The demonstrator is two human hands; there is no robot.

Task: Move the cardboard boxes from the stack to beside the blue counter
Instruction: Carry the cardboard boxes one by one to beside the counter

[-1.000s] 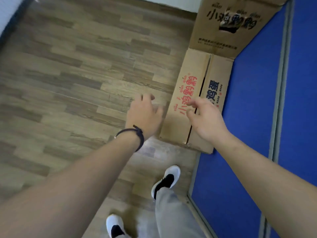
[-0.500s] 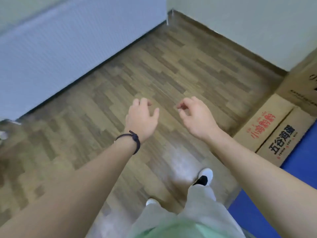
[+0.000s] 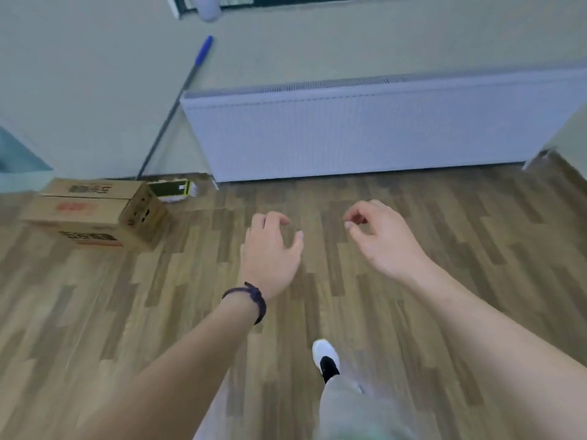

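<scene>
A brown cardboard box (image 3: 92, 214) with red and black print lies on the wood floor at the far left, close to the wall. My left hand (image 3: 270, 252), with a dark band on the wrist, hangs over the bare floor in the middle, fingers loosely curled and holding nothing. My right hand (image 3: 384, 239) is beside it to the right, also empty with fingers apart. Both hands are well to the right of the box. The blue counter is out of view.
A white radiator (image 3: 365, 134) runs along the back wall. A mop with a blue-tipped grey handle (image 3: 173, 109) leans on the wall beside it, its head (image 3: 173, 190) behind the box. My white shoe (image 3: 325, 357) is on the wood floor (image 3: 460, 265).
The view has swung left, away from the blue counter and the boxes set beside it, to the radiator wall and another box. Both hands stayed empty and held out in front.
</scene>
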